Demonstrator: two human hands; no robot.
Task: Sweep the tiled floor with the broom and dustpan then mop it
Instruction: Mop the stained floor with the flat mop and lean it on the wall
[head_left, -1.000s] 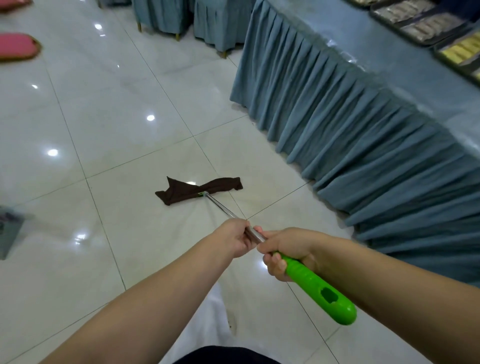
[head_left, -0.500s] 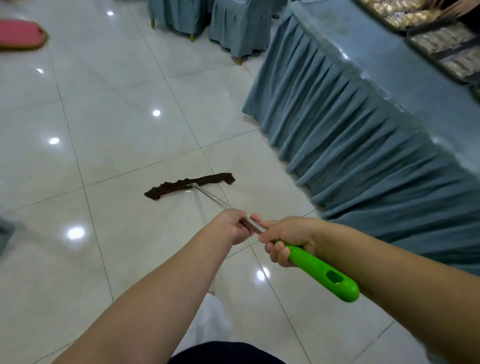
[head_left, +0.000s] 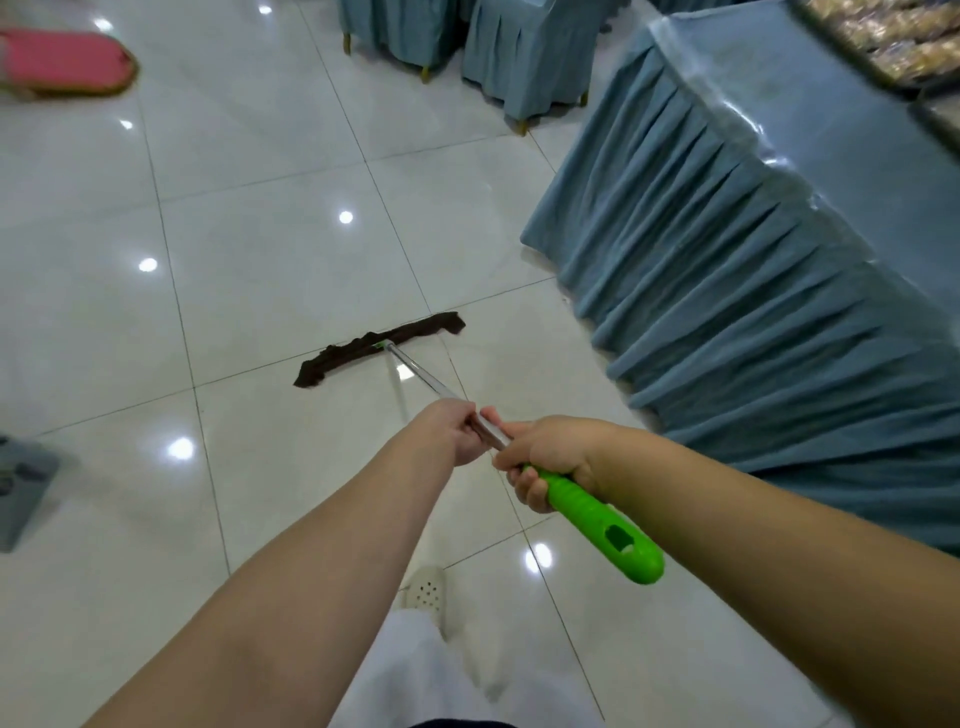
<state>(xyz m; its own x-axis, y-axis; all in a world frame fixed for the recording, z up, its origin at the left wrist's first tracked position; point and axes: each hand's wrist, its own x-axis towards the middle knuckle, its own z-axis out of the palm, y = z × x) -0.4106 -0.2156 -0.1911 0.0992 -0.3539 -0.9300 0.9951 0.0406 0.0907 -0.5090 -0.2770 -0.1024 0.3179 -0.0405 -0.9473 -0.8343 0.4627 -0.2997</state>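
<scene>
Mopping stage. Left hand (head_left: 453, 432) wraps steel mop pole (head_left: 421, 375), right hand (head_left: 545, 457) clenches green handle (head_left: 597, 519) behind: stacked grip for push leverage. Brown mop head (head_left: 379, 347) flat on tiled floor (head_left: 260, 291), near skirted bench (head_left: 753, 291).

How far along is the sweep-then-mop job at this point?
Sweeping looks over: no broom is in hand, and the grey object at the left edge may be the dustpan, though it is too blurred to tell. Mopping is in hand: the left hand grips the metal shaft and the right hand the green handle, with the brown mop head flat on the tiled floor. How much floor remains cannot be told.
</scene>
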